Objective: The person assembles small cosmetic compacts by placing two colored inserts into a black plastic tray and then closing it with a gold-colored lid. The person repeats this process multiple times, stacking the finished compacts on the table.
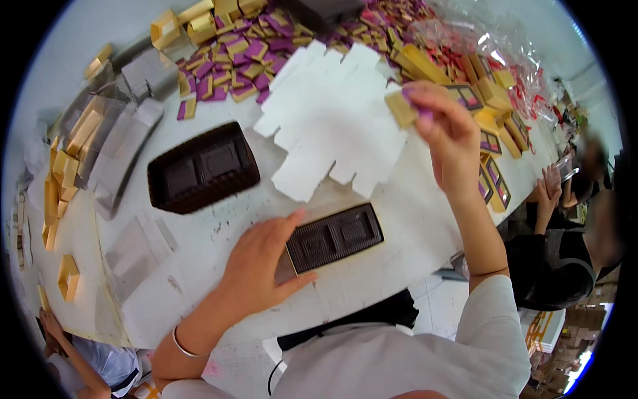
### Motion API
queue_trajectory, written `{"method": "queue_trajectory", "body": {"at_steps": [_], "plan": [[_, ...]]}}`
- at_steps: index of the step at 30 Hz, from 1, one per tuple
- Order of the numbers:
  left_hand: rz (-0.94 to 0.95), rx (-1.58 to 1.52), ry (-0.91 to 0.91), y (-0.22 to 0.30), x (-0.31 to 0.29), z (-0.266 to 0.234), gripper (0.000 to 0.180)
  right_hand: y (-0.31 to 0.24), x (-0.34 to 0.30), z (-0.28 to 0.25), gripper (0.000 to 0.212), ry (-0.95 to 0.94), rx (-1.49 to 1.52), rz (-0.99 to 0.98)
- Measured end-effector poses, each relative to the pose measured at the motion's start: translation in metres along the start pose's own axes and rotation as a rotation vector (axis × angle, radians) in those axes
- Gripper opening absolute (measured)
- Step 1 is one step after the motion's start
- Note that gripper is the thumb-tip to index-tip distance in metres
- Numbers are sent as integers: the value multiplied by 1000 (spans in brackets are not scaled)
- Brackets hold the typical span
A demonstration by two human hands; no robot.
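On the table before me lies a small dark brown plastic tray [335, 237] with two square hollows and a thin gold edge around it. My left hand [262, 259] grips its left end, fingers on the far side and thumb on the near side. Farther off to the right, my right hand [446, 126] is raised and pinches a small gold and purple box [402, 108] between thumb and fingertips. Below and beside that box lies a stack of white notched card sheets [332, 126]. A deep stack of matching dark brown trays [203, 167] stands left of the sheets.
A heap of small gold and purple boxes [246, 56] covers the far side. Filled gold boxes [493, 183] stand at right, near clear plastic wrap [505, 40]. Clear sleeves [126, 149] and gold box frames [63, 169] lie left. Other people sit at right [555, 259] and lower left.
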State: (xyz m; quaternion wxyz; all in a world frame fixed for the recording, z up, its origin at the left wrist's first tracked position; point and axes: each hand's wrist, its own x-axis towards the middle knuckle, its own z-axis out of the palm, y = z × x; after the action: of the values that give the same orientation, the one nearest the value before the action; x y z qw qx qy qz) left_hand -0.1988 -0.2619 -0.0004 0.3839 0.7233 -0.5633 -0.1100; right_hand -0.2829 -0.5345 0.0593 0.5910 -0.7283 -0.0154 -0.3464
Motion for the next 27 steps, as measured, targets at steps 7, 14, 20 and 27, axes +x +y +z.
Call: {"method": "queue_trajectory", "body": {"at_steps": [7, 14, 20, 27], "plan": [[-81, 29, 24, 3, -7, 6, 88, -20, -101, 58, 36, -285, -612, -264], [-72, 33, 58, 5, -7, 8, 76, -10, -120, 87, 34, -282, -822, -307], [-77, 44, 47, 6, -7, 8, 76, -15, -105, 89, 30, -388, -781, -293], [-60, 117, 12, 5, -6, 10, 72, -25, -135, 102, 52, -479, -1029, -215]]}}
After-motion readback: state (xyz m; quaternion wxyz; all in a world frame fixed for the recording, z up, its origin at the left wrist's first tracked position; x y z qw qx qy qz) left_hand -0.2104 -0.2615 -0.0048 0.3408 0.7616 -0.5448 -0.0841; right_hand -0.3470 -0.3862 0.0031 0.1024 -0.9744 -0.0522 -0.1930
